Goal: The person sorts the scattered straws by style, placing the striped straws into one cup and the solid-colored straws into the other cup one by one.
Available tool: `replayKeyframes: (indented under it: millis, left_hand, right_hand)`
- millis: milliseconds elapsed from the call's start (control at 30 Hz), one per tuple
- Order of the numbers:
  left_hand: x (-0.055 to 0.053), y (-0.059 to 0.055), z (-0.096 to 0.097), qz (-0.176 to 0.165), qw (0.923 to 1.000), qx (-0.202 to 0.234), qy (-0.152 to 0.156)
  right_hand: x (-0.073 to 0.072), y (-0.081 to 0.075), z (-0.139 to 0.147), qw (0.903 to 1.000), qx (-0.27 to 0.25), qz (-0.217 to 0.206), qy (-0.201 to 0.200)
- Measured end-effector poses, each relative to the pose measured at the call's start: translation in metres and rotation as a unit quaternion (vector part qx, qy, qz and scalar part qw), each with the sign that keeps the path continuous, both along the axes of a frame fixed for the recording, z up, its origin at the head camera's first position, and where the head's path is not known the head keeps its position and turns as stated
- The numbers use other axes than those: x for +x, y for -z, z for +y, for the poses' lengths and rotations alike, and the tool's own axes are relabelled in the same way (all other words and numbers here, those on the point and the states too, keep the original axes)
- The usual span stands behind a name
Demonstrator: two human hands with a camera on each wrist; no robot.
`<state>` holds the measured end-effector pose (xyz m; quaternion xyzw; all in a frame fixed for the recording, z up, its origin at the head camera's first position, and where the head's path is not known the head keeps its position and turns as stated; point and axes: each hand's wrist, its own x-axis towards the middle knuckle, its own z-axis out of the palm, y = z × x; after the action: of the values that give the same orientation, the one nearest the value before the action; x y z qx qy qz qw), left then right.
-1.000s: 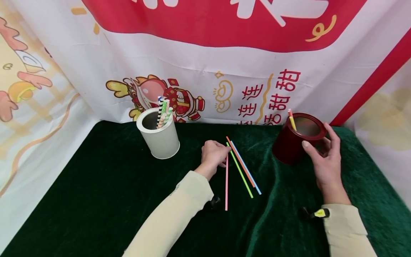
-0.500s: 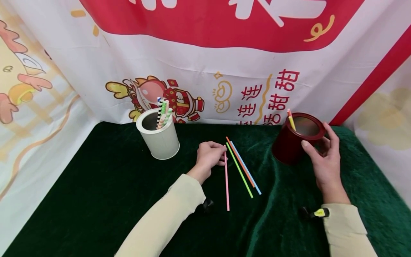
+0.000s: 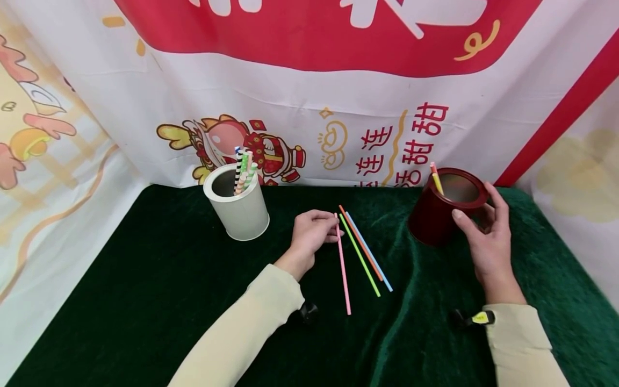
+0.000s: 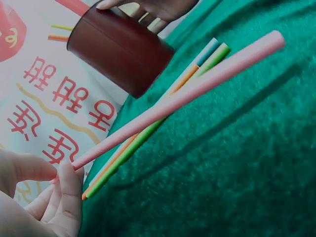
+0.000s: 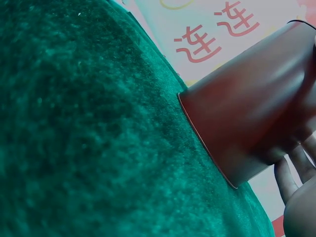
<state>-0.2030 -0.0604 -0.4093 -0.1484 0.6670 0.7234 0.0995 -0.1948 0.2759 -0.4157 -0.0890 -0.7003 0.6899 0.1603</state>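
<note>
Left grip [image 3: 309,235] pinches pink straw [image 3: 343,269] near end; right grip [image 3: 490,247], spread wide, clasps red canister [image 3: 430,219].

Pink straw [image 3: 343,269]: thin, straight, plain; centre of scene, pinched at far end, slanting slightly to near right, near end raised. Dark red canister [image 3: 430,219]: cylindrical, open-topped, upright at far right, gripped on right side; straws [image 3: 437,183] leaning at left rim.
</note>
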Motion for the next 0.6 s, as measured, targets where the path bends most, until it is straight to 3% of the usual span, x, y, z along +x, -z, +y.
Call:
replayKeyframes:
  millis: [333,600]
  left_hand:
    - [0.003,-0.010,0.003,0.023,0.9995,0.016,0.013]
    - [0.006,-0.031,0.006,0.056,0.9967,0.057,0.012]
  right_hand:
    - [0.000,0.002,0.001,0.9999,-0.011,0.003,-0.003]
    - [0.000,0.002,0.001,1.0000,-0.002,0.003,-0.004]
